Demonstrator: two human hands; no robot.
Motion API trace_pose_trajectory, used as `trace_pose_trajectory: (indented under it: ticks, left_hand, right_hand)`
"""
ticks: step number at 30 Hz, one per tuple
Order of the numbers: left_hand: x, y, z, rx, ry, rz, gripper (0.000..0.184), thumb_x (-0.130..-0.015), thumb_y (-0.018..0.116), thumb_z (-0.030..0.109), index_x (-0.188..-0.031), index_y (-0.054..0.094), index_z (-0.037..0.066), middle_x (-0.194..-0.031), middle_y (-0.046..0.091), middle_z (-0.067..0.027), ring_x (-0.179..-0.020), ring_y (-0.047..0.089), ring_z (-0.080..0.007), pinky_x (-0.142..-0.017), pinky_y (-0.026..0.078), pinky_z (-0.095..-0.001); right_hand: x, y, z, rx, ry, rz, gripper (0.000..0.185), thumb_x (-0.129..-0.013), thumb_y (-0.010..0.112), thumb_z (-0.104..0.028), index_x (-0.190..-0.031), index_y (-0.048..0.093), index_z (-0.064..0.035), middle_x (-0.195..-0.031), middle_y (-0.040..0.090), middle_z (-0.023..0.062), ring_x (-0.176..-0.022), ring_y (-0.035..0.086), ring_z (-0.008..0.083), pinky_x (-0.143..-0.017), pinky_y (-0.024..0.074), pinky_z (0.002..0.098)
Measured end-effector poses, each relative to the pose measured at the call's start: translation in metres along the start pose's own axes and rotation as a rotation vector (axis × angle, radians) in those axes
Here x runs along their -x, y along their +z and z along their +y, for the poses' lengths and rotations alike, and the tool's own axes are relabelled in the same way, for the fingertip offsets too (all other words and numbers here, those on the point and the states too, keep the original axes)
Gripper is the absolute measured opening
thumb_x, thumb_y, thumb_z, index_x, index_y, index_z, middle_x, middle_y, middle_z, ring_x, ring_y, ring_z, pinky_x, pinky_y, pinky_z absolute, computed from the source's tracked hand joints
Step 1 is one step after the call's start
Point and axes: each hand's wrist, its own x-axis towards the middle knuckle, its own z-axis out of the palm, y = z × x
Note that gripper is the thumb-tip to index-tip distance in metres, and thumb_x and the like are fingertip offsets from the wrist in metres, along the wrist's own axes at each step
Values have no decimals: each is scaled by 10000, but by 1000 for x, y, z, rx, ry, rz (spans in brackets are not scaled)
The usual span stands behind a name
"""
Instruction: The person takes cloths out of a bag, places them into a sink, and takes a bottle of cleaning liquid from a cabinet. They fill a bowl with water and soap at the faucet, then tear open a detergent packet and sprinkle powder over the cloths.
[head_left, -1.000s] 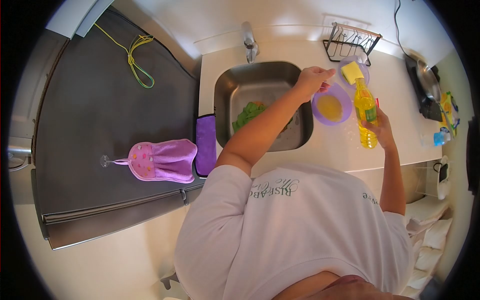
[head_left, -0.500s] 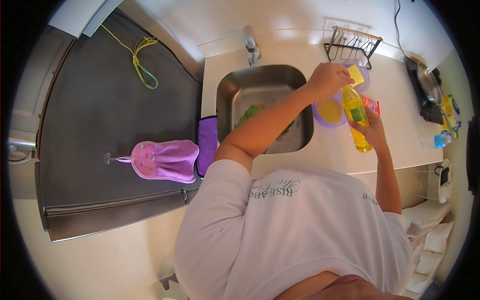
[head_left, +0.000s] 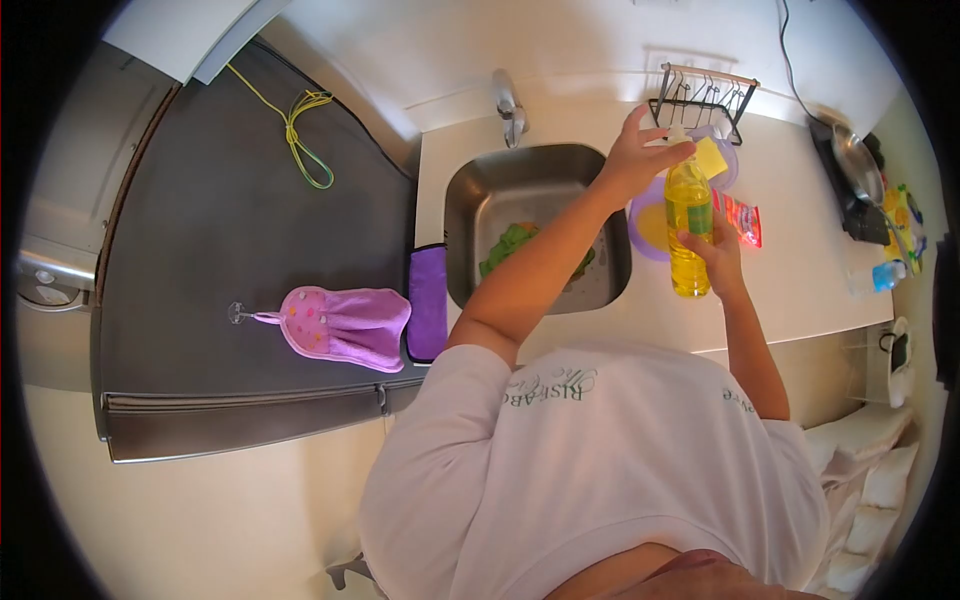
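My right hand (head_left: 716, 255) is wrapped round the lower half of a clear bottle of yellow liquid (head_left: 688, 235), which stands upright over the counter and has a green label. At the bottle's neck, just beside its pale cap (head_left: 678, 133), is my left hand (head_left: 635, 158), its fingers apart and one crossing the neck. Behind the bottle, partly hidden, is a purple bowl (head_left: 638, 228) with yellow contents. A yellow sponge (head_left: 711, 157) rests in a second purple bowl (head_left: 730, 165). To the right of the bottle lies a red packet (head_left: 742, 220).
Green leaves (head_left: 508, 245) lie in the steel sink (head_left: 465, 200) below the faucet (head_left: 510, 112). A black rack (head_left: 705, 100) stands at the back. At the right are a pan (head_left: 857, 165) and a blue-labelled bottle (head_left: 886, 276). Pink (head_left: 360, 325) and purple (head_left: 428, 300) cloths hang left.
The bottle has moved left and now stands more upright. My left hand came to its top, and its fingers have since spread. More of the red packet shows.
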Motion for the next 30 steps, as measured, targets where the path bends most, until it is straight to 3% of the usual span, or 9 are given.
trace_pose_trajectory:
  ticks: [2,5,8,11,14,20,23,26,30]
  left_hand:
    - [-5,-10,-24,-52,61,117,773,-792,747,302,-1359,330,-20,-1175,562,-176,-1064,558,-198,-931,424,-333]
    - [-5,-27,-42,-151,-12,93,538,-777,748,383,-1083,586,-29,-978,637,-111,-939,577,-146,-862,438,-289]
    - [21,-3,-12,87,142,150,429,-790,726,413,-828,651,-7,-822,644,-53,-807,569,-118,-780,442,-254]
    - [48,5,19,-389,155,200,398,-826,691,392,-864,656,-2,-837,637,-31,-786,560,-110,-770,437,-248]
    - [64,4,29,-288,53,162,390,-842,673,395,-908,665,11,-889,637,-15,-853,546,-92,-822,414,-257]
    - [98,21,24,183,-6,1,419,-827,689,404,-1006,672,26,-967,648,-7,-954,539,-105,-892,376,-284]
    - [138,28,21,42,-29,129,438,-820,690,415,-1005,673,18,-971,656,-29,-948,561,-127,-878,401,-287]
    - [194,28,21,-374,-65,378,415,-786,727,392,-967,684,21,-945,664,-52,-922,583,-140,-849,435,-293]
    - [280,34,-7,-644,46,528,333,-702,797,312,-907,700,68,-901,668,-39,-891,603,-174,-796,460,-303]
  right_hand:
    - [3,1,3,-74,3,31,484,-753,737,-153,-1171,548,0,-1038,625,83,-932,602,163,-834,470,301]
    - [9,2,-6,96,-68,48,480,-755,735,-137,-1177,548,-4,-1047,627,84,-940,604,161,-837,475,302]
    - [10,4,-7,54,-14,-2,493,-760,728,-118,-1200,536,-8,-1056,629,84,-935,610,161,-833,481,306]
    - [14,11,-13,20,-68,-117,518,-757,723,-112,-1223,522,-11,-1060,629,87,-919,616,162,-821,488,302]
    - [9,-4,-7,-162,75,-303,614,-719,745,-194,-1249,497,-7,-1058,627,125,-912,624,194,-816,499,324]
    - [22,-23,7,-760,450,-908,797,-617,753,-341,-1273,458,2,-1052,616,200,-938,624,281,-823,508,389]
    - [36,-19,15,-674,445,-1044,770,-635,755,-282,-1283,444,-6,-1077,613,173,-961,619,269,-859,491,380]
    - [65,-1,18,-323,360,-944,763,-648,780,-216,-1293,428,-8,-1073,617,134,-987,608,248,-910,460,366]
    - [110,28,48,-29,343,-961,744,-606,823,-96,-1254,469,-10,-1123,591,89,-1055,570,215,-937,433,351]
